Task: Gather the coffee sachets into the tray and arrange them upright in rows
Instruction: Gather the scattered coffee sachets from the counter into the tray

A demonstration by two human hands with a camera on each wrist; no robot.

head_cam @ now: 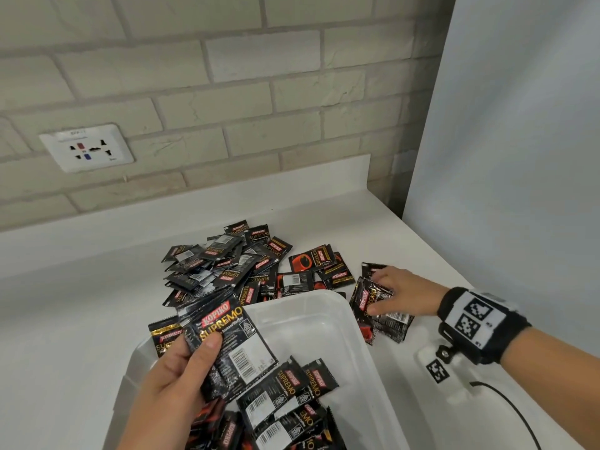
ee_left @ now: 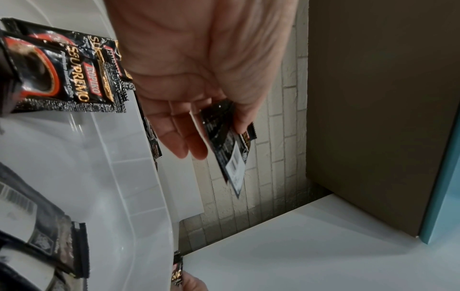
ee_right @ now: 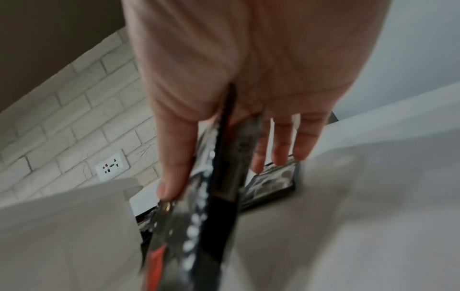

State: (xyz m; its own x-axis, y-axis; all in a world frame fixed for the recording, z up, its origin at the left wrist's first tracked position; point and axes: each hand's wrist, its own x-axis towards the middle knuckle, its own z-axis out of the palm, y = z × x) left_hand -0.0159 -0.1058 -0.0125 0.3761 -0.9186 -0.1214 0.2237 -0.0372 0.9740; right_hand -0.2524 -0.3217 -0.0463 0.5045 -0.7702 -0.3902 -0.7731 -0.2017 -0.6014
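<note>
Black coffee sachets (head_cam: 227,261) lie heaped on the white counter behind a translucent white tray (head_cam: 324,323). More sachets (head_cam: 285,410) lie loose in the tray's near end. My left hand (head_cam: 181,368) holds a small stack of sachets (head_cam: 233,345) above the tray's left rim, thumb on top; the left wrist view shows that stack (ee_left: 229,145) edge-on. My right hand (head_cam: 399,295) reaches to the tray's right and grips a few sachets (head_cam: 373,295), with more sachets (head_cam: 393,323) under it. In the blurred right wrist view, thumb and fingers pinch the sachets (ee_right: 219,177).
A brick wall with a white socket (head_cam: 87,147) stands behind the counter. A pale panel (head_cam: 519,125) rises at the right. A white device with a black cable (head_cam: 454,378) lies on the counter right of the tray.
</note>
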